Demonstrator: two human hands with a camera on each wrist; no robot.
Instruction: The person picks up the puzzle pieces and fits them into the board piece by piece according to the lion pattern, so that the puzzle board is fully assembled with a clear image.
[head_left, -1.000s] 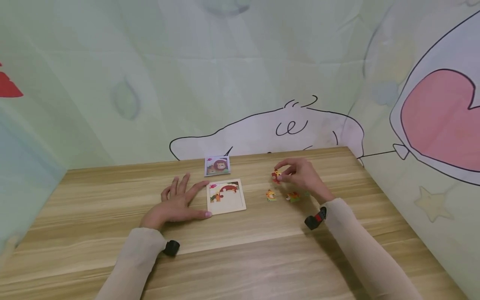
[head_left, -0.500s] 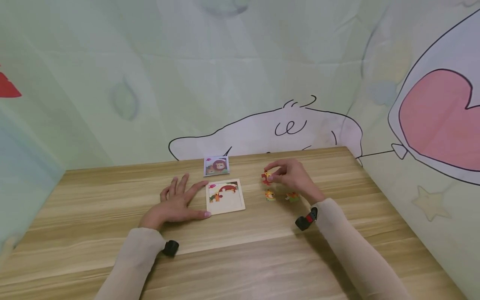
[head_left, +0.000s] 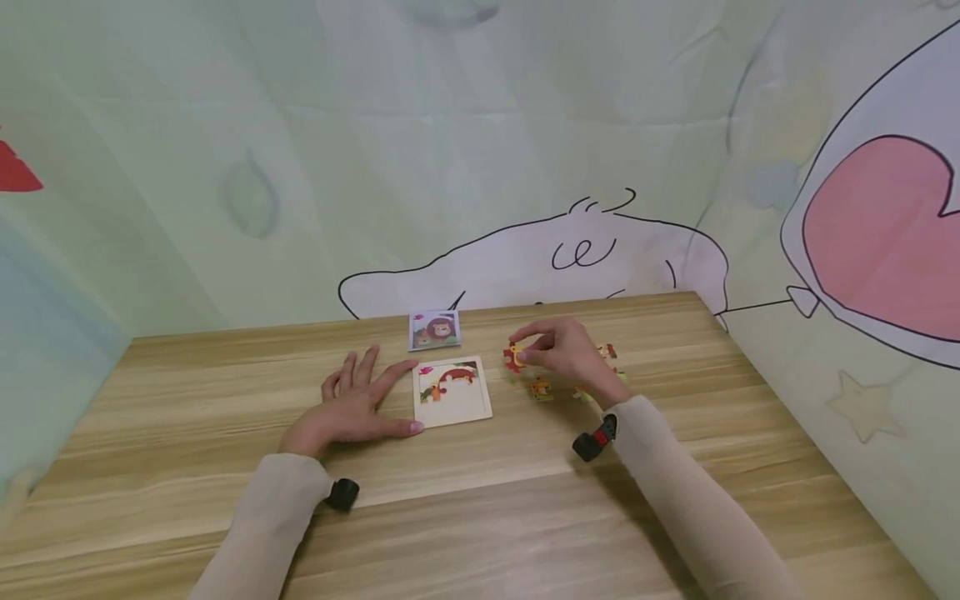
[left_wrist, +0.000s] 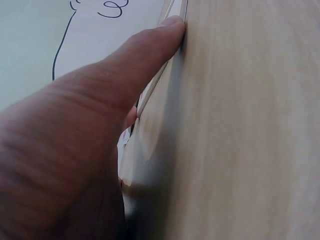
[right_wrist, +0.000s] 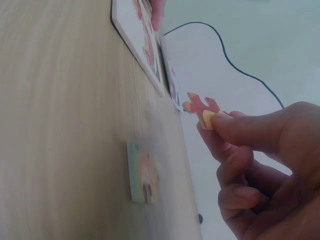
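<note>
In the head view my left hand [head_left: 348,410] lies with fingers spread, its thumb and index fingertips at the left edge of a pale wooden puzzle tray [head_left: 456,412]. Several joined pieces with pink, orange and red-brown parts fill the tray's upper and left area; bare wood shows below. To the right of the tray, my right hand [head_left: 564,352] pinches a red and yellow jigsaw piece [right_wrist: 202,108] between thumb and fingers, raised above the table in the right wrist view. Close by lies a loose orange and green jigsaw piece [head_left: 540,389]; other pieces are partly hidden behind the right hand.
A square picture card [head_left: 435,331] with a lion on it lies behind the tray, near the back edge of the wooden table [head_left: 480,517]. More loose jigsaw pieces [head_left: 607,351] lie right of the right hand. A printed cloth backdrop [head_left: 480,167] rises behind the table.
My right hand has moved left toward the tray with the pinched jigsaw piece, uncovering loose pieces on its right. My left hand has stayed at the tray's edge.
</note>
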